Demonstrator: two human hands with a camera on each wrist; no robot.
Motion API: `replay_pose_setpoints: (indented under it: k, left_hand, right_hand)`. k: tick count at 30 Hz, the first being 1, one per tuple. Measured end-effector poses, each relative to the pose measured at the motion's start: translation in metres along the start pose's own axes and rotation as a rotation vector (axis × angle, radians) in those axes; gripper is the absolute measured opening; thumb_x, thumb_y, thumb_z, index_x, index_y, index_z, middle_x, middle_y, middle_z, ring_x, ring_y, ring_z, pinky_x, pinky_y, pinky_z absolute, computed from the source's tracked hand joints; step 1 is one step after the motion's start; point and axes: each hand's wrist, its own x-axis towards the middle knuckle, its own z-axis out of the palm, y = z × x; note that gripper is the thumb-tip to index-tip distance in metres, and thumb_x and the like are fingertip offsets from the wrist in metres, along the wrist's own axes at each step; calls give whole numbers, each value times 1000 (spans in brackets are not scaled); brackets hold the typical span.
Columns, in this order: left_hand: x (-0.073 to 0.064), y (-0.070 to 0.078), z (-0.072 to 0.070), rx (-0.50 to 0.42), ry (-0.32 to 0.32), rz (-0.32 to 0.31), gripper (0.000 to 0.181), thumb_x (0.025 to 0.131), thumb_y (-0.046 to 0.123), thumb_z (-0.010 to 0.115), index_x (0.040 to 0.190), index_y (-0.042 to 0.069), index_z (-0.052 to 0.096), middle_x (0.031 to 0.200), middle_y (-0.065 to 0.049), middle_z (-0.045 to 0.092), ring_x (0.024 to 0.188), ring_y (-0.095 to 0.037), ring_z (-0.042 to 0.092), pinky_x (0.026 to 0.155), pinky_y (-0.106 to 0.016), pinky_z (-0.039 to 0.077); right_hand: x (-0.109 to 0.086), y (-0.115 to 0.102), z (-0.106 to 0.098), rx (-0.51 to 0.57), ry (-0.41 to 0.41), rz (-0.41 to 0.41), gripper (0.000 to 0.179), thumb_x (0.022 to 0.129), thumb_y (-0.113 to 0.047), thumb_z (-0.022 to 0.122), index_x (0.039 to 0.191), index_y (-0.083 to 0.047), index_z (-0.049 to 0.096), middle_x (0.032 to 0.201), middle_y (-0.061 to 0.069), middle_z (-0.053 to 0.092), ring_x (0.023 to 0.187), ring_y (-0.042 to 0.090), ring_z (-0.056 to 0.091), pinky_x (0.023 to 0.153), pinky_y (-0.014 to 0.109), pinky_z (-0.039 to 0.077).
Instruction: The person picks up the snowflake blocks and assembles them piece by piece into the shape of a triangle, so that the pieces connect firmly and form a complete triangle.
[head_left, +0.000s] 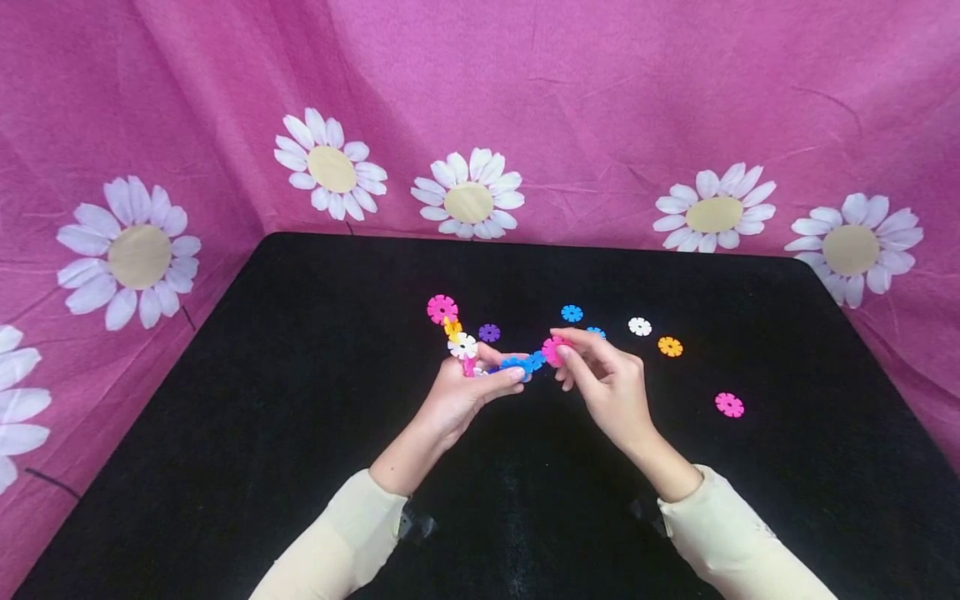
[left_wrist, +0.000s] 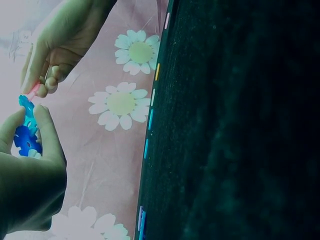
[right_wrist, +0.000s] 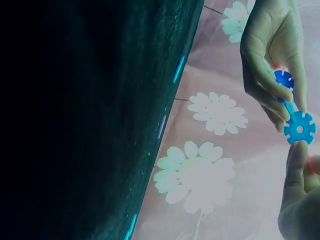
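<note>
My left hand [head_left: 468,392] grips a chain of notched plastic discs, thumb and fingers pinching a blue disc [head_left: 514,364] near its right end. From that hand the chain runs up and left through a white disc [head_left: 462,346] and a yellow disc [head_left: 452,328] to a pink disc [head_left: 442,309]. My right hand [head_left: 611,379] pinches another pink disc [head_left: 553,351] right at the chain's blue end. In the right wrist view a light blue disc [right_wrist: 300,128] stands between the two hands. Part of the chain is hidden behind the left fingers.
On the black table [head_left: 300,417] lie loose discs: purple [head_left: 489,332], blue [head_left: 572,313], white [head_left: 640,326], orange [head_left: 671,347] and pink [head_left: 729,405]. Another blue disc [head_left: 596,332] is partly hidden behind the right hand. A pink flowered cloth [head_left: 585,108] hangs behind the table.
</note>
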Motion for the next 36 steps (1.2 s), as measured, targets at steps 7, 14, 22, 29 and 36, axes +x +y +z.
replay_pose_setpoints:
  k: [7,14,22,29,36]
  left_hand:
    - [0,0,1,-5,-1,22,7,88,7,70,91,11,67,109,-4,76,100,-14,73,94,-32,55]
    - [0,1,3,-14,18,9,7,87,6,71,91,10,66,111,-5,75,104,-17,72,92,-32,56]
    - [-2,6,2,-4,22,19,7,87,5,71,91,9,67,108,-2,76,109,-19,71,93,-34,56]
    - [-1,5,0,-9,31,-1,7,88,6,71,90,12,68,109,-2,76,107,-18,71,93,-32,56]
    - [2,4,-2,-42,72,-6,10,88,5,69,85,13,66,114,-4,75,106,-16,72,91,-29,56]
  right_hand:
    - [0,-2,5,11,18,-20,33,83,8,70,114,-1,70,81,16,73,60,4,63,60,12,52]
    - [1,-4,6,-69,22,-110,36,77,11,74,112,2,71,82,14,74,61,6,63,61,10,52]
    - [3,-5,7,-80,-3,-150,37,76,12,74,111,0,71,81,11,74,61,7,64,59,12,52]
    - [6,1,8,-85,-24,-145,39,76,12,75,113,0,70,82,10,75,62,6,64,60,12,53]
    - [11,16,4,-117,6,-89,36,84,8,68,119,1,67,80,13,73,61,14,65,64,10,52]
